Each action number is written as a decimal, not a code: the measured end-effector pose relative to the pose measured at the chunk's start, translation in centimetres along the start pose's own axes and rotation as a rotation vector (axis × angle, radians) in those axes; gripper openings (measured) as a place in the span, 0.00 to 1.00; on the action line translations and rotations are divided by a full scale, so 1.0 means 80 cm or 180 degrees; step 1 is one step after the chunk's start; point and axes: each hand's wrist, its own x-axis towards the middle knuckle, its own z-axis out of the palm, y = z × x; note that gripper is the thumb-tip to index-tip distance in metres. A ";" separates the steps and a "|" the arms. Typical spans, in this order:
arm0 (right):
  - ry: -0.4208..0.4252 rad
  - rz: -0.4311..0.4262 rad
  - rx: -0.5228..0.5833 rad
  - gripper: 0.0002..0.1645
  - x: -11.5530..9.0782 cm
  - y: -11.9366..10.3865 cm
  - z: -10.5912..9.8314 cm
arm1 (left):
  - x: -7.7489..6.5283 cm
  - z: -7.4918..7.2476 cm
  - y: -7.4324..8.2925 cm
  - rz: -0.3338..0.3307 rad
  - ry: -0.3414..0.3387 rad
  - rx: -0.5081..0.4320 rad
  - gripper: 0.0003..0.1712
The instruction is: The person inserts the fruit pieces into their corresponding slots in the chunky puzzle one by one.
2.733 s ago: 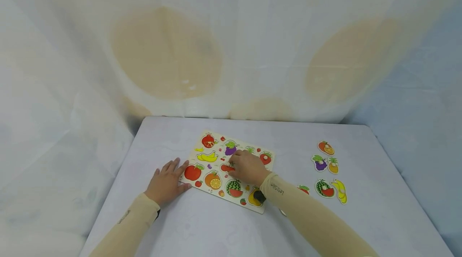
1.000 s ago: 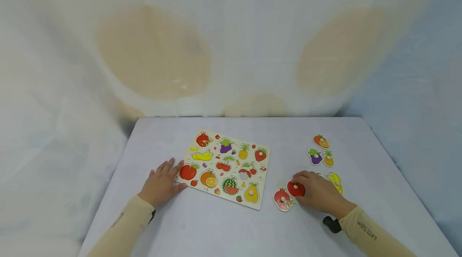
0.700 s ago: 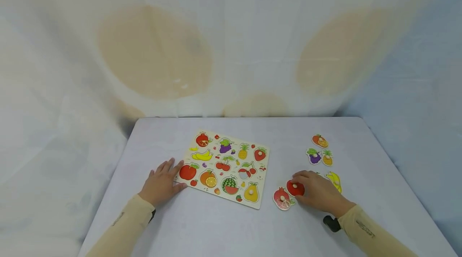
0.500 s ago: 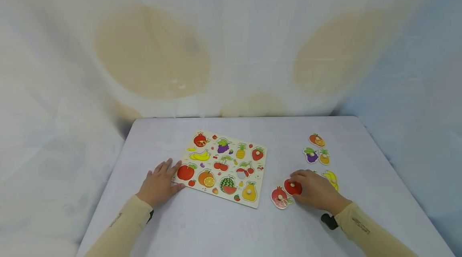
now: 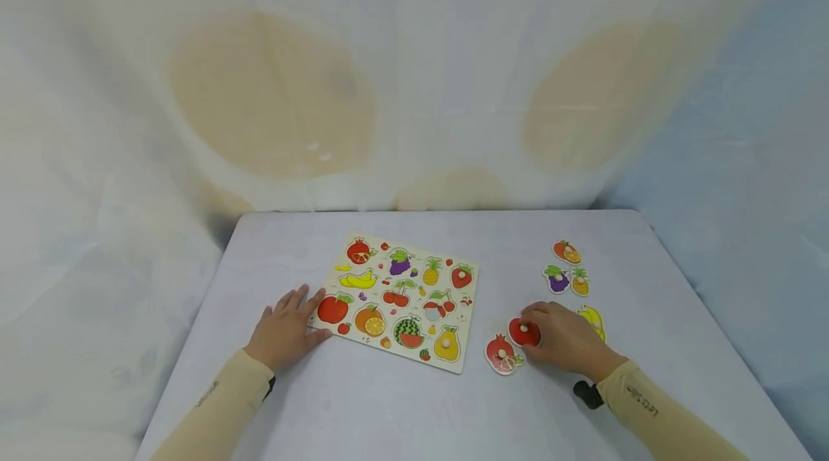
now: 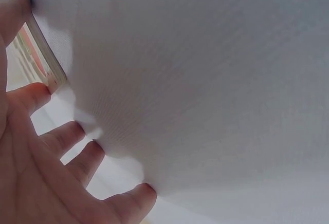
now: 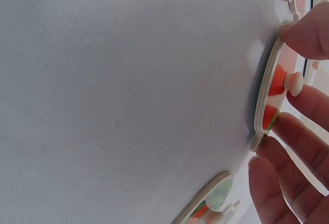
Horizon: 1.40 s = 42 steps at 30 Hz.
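Note:
My left hand (image 5: 285, 328) lies with spread fingers at the left corner of a fruit puzzle board (image 5: 382, 335); in the left wrist view, thumb and index finger touch the board's edge and other fingertips rest on the table. My right hand (image 5: 563, 339) holds a red apple puzzle piece (image 5: 519, 331) by its rim, thumb on one side and fingers on the other. The right wrist view shows its white knob (image 7: 294, 84), and the piece sits close over the table. A pomegranate piece (image 5: 500, 357) lies just left of it. The right hand covers a watermelon piece (image 7: 218, 196) in the head view.
Farther back on the right lie an orange piece (image 5: 567, 252), a grape piece (image 5: 555, 278) and a pineapple piece (image 5: 580, 283). A banana piece (image 5: 592, 321) shows beyond the right hand. Knobs stand on the board's strawberry (image 5: 462, 276) and pear (image 5: 447, 344).
My right hand has left the middle of the board and moved right to the apple piece, where it has stayed over the last second. The left hand keeps its place at the board.

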 end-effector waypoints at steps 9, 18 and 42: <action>0.0125 0.0060 0.0095 0.27 0.005 -0.001 -0.003 | -0.002 -0.004 0.002 -0.0044 -0.0024 -0.0015 0.48; 0.0265 0.0040 0.0233 0.29 0.024 -0.024 -0.019 | -0.004 -0.008 0.003 -0.0033 -0.0018 -0.0012 0.47; 0.0029 -0.0683 0.0107 0.22 0.141 -0.169 -0.025 | 0.000 -0.004 0.000 -0.0017 -0.0026 -0.0038 0.48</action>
